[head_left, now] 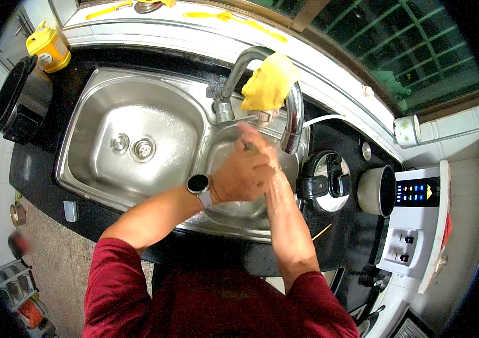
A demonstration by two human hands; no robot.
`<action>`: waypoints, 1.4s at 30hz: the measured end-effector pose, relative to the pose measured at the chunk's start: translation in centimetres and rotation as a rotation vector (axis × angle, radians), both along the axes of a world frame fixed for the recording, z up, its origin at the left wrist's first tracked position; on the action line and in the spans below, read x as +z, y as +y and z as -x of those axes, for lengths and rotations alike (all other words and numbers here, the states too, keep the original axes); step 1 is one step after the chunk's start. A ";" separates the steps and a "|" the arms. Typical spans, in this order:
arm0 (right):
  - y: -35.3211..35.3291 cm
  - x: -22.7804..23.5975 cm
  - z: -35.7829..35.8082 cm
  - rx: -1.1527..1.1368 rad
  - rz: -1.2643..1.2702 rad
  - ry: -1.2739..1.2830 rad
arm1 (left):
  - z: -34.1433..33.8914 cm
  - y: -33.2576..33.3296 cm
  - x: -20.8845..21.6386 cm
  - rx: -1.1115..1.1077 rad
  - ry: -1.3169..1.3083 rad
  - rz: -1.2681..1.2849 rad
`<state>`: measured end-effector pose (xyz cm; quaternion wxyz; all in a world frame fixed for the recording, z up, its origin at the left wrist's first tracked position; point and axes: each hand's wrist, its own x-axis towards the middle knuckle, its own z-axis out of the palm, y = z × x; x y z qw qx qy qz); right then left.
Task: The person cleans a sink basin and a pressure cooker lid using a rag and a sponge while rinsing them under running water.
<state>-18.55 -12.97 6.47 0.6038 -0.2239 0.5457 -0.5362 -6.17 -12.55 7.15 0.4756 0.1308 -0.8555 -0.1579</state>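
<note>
Both my bare hands are over the smaller right-hand basin (217, 158) of the steel sink. My left hand (239, 176), with a round-faced watch (198, 183) on its wrist, is closed around my right wrist. Beyond it my right hand (258, 144) points toward the tap, its fingers stretched out but partly hidden and blurred. The skin of my right forearm (287, 214) shines wet. Just past my hands stands the curved metal tap (293, 115), with a yellow cloth (270, 81) draped over its neck.
The larger basin (87, 135) is on the left. A black cooker pot (17, 101) and a yellow jug (48, 48) stand at the far left. To the right are a lidded pressure cooker (328, 181), a metal pot (372, 191) and a white water dispenser (411, 236).
</note>
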 end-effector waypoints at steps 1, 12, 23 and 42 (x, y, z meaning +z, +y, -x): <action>0.8 0.5 1.0 0.131 -0.013 0.004 | 0.3 0.9 0.4 -0.039 0.000 0.005; 6.5 6.7 1.3 0.617 -0.267 -0.308 | 1.5 8.8 3.6 -0.422 -0.097 0.168; 7.7 2.7 2.3 0.778 -0.143 -0.033 | 2.8 10.1 2.0 -0.519 -0.244 0.151; 9.1 -6.4 2.7 0.805 0.171 0.380 | 2.6 10.3 -5.7 -0.646 -0.366 0.128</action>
